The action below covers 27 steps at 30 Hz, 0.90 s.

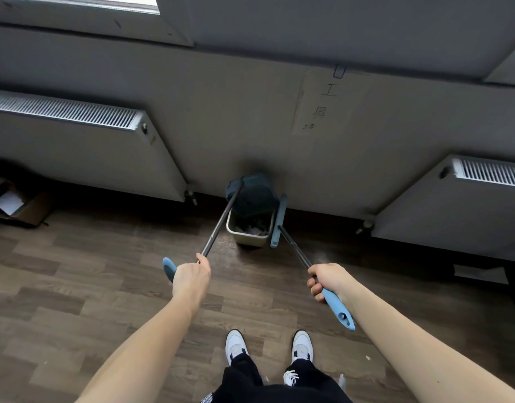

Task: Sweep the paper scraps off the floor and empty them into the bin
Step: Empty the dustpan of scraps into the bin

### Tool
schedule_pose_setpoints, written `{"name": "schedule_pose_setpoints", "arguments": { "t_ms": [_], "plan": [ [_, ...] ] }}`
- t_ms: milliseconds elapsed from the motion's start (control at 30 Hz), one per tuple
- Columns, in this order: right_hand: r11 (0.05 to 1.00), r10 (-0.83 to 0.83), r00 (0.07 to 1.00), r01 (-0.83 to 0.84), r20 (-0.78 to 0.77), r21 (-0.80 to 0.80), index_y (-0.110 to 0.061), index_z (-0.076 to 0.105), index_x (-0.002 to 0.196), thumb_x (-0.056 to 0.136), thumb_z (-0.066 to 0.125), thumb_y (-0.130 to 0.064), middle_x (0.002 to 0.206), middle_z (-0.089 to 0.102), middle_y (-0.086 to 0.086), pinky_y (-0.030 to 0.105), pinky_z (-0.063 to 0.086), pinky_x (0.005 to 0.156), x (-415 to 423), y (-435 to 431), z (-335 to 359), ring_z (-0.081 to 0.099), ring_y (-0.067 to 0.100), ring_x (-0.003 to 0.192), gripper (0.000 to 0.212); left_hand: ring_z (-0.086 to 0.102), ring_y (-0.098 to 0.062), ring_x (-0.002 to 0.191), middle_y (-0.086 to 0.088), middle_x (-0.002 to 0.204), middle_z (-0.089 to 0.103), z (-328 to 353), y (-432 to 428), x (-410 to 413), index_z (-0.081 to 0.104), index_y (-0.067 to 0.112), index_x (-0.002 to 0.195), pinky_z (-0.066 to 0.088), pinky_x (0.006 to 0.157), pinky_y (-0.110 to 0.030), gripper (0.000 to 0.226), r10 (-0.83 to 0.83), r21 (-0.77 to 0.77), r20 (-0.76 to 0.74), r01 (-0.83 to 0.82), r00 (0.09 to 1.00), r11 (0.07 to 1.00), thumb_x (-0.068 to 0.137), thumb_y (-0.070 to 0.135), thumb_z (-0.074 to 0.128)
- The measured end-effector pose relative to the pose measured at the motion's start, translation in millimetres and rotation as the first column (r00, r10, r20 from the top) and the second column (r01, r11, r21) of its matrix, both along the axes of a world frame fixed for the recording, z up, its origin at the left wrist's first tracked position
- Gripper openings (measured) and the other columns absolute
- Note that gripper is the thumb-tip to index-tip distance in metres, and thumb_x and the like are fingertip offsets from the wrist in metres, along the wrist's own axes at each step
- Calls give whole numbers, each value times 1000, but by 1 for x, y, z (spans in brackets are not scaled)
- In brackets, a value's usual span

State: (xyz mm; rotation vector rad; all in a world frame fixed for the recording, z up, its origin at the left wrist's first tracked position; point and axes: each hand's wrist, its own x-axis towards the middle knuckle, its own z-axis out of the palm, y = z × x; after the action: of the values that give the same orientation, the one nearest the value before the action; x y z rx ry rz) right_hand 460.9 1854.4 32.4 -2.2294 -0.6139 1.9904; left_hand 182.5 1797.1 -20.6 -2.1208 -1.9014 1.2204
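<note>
A small beige plastic bin (252, 238) stands on the floor against the wall, with white paper scraps (255, 228) inside. A dark blue dustpan on a long metal pole (255, 196) is tipped over it. A blue broom with a long metal handle (279, 221) stands just beside the bin's right side.

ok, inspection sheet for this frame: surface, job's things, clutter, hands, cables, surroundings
surface: wood-pattern floor, a few white specks near the right shoe.
job's things: dustpan tipped over the bin; paper scraps inside; broom beside the bin.
clutter: cardboard box with paper, far left.
hands: left hand grips the dustpan pole; right hand grips the broom handle.
cables: nothing seen.
surroundings: wall with two radiators, taped sign.
</note>
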Motion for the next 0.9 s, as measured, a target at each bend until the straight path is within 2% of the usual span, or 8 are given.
{"name": "schedule_pose_setpoints", "arguments": {
  "t_ms": [133, 233, 367, 533, 667, 900],
  "plan": [
    [1000, 28, 1000, -28, 13, 2, -5, 57, 97, 99, 43, -14, 60, 47, 5, 19, 35, 35, 1, -3, -4, 38, 9, 37, 17, 66, -12, 77, 0, 92, 68, 6, 2, -2, 16, -10, 146, 34, 53, -25, 65, -40, 10, -15, 40, 999, 999, 86, -3, 40],
    [1000, 22, 1000, -22, 0, 10, -4, 58, 95, 99, 44, -16, 60, 48, 5, 19, 36, 34, 1, -4, -3, 39, 10, 38, 18, 64, -12, 77, -1, 92, 66, 15, 4, -4, 15, -10, 146, 27, 46, -26, 64, -67, 22, -20, 68, 998, 997, 87, -3, 40],
    [999, 22, 1000, -22, 4, 33, -4, 58, 95, 99, 44, -16, 60, 48, 4, 19, 36, 34, -1, 0, 1, 39, 10, 39, 19, 64, -11, 75, -1, 91, 66, 17, 6, -6, 16, -9, 147, 38, 57, -25, 64, -35, 61, -17, 36, 999, 997, 88, -4, 41],
    [1000, 14, 1000, -14, -5, -3, -4, 57, 92, 101, 45, -18, 60, 47, 4, 19, 35, 33, -1, 3, 1, 38, 9, 37, 20, 65, -11, 82, -4, 104, 66, 12, 1, -2, 18, -9, 147, 39, 60, -24, 63, -12, 42, -5, 12, 1000, 999, 88, -5, 40],
    [999, 16, 1000, -16, -7, -39, -4, 56, 88, 101, 44, -17, 59, 46, 4, 18, 33, 33, -3, 1, 0, 38, 9, 36, 22, 66, -10, 77, -1, 97, 68, 12, 1, 0, 19, -7, 147, 39, 58, -24, 67, -6, 10, -12, 6, 1000, 1000, 84, -5, 41],
    [1000, 4, 1000, -4, -10, 1, -4, 57, 92, 100, 44, -16, 60, 47, 4, 18, 34, 35, -4, 1, 2, 38, 9, 39, 20, 63, -11, 79, -3, 96, 65, 17, 1, -5, 17, -9, 147, 39, 59, -25, 65, 0, 55, -25, 2, 1000, 998, 87, -5, 41]
  ]
}}
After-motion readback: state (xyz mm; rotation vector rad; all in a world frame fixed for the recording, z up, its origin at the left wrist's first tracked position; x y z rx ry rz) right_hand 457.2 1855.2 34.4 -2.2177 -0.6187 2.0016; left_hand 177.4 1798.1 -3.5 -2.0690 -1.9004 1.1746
